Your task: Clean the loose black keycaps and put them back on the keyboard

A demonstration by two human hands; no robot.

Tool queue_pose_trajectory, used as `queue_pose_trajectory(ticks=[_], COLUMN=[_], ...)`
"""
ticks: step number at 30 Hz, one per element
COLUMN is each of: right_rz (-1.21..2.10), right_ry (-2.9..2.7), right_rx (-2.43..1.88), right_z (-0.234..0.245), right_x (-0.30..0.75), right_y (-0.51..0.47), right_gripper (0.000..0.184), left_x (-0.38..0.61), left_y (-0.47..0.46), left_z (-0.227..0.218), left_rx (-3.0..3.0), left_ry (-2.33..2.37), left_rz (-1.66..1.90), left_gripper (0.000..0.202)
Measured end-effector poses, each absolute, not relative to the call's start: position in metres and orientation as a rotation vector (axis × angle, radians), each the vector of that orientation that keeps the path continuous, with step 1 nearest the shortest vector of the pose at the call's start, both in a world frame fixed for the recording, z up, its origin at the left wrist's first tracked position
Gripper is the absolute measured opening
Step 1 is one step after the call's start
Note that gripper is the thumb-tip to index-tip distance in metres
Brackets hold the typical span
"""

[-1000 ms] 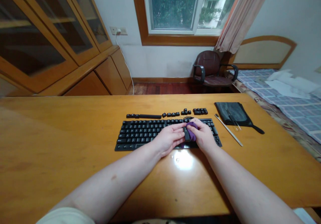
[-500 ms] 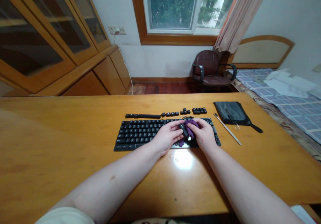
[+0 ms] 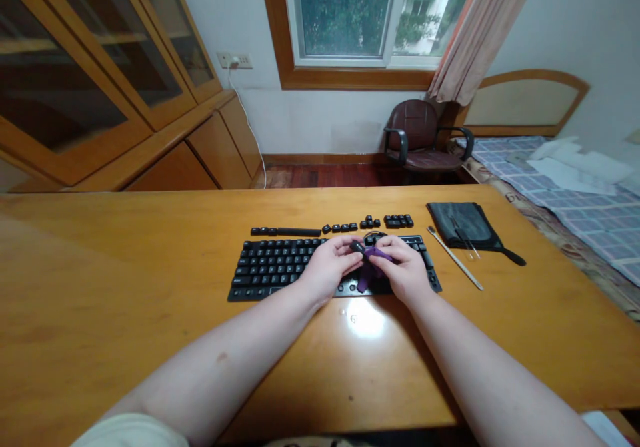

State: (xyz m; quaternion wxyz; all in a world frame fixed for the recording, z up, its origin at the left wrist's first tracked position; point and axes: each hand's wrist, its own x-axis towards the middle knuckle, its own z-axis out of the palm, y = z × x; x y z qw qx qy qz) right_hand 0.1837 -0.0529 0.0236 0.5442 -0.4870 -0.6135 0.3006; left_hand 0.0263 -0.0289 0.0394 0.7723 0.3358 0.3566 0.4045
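Observation:
My left hand point(image 3: 331, 265) pinches a small black keycap point(image 3: 358, 247) between thumb and fingers. Against it, my right hand point(image 3: 403, 265) grips a purple cloth point(image 3: 369, 272), whose loose end hangs down. Both hands are above the right half of a black keyboard point(image 3: 273, 260), hiding part of it. Bare key stems show along its bottom row. Behind the keyboard lie a long spacebar point(image 3: 299, 231) and several loose keycaps point(image 3: 399, 221) in a line.
Right of the keyboard, a thin brush point(image 3: 455, 258) lies on the wooden table point(image 3: 125, 287). A dark folded pouch point(image 3: 463, 225) sits beyond it, with a thin wire tool point(image 3: 463, 233) on top. Farther back stand a chair point(image 3: 419, 133) and a bed point(image 3: 565, 167).
The keycap has turned in my left fingers and shifted slightly up and left. My right hand has bunched the cloth against it differently, and more of its tail hangs down.

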Motion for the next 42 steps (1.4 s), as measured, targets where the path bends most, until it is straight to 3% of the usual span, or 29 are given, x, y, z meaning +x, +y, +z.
queue_pose_trajectory(ticks=[4,16,19,22,26,31,37,42], right_rz=[0.750,0.495,0.478,0.465,0.571,0.666,1.189,1.038], right_ry=[-1.475,-1.317,-1.289,-1.448,-1.711,-1.740,-1.578,-1.686], right_rx=[-1.187,-1.155,-1.144,-1.201,-1.245,-1.243,-1.030,-1.336], right_z=[0.023,0.031,0.030,0.031,0.035,0.043,0.048,0.045], right_x=[0.181,0.198,0.202,0.203,0.199,0.201,0.213,0.203], right_y=[-0.053,-0.052,-0.051,-0.051,-0.051,-0.052,-0.055,-0.053], right_gripper=[0.008,0.018,0.009,0.015,0.024,0.022,0.033,0.019], left_x=[0.026,0.025,0.024,0.022,0.016,0.003,-0.010,-0.011], left_y=[-0.030,-0.024,-0.024,-0.022,-0.017,-0.017,-0.024,-0.012], left_z=[0.038,0.041,0.043,0.049,0.057,0.077,0.105,0.088], left_rx=[0.850,0.936,1.027,1.172,1.437,1.736,1.817,2.144], left_ry=[0.779,0.878,0.927,0.973,1.000,1.030,0.678,0.991], left_rz=[0.763,1.098,1.084,1.028,0.903,0.703,0.448,0.565], left_gripper=[0.030,0.027,0.025,0.023,0.016,0.018,0.025,0.023])
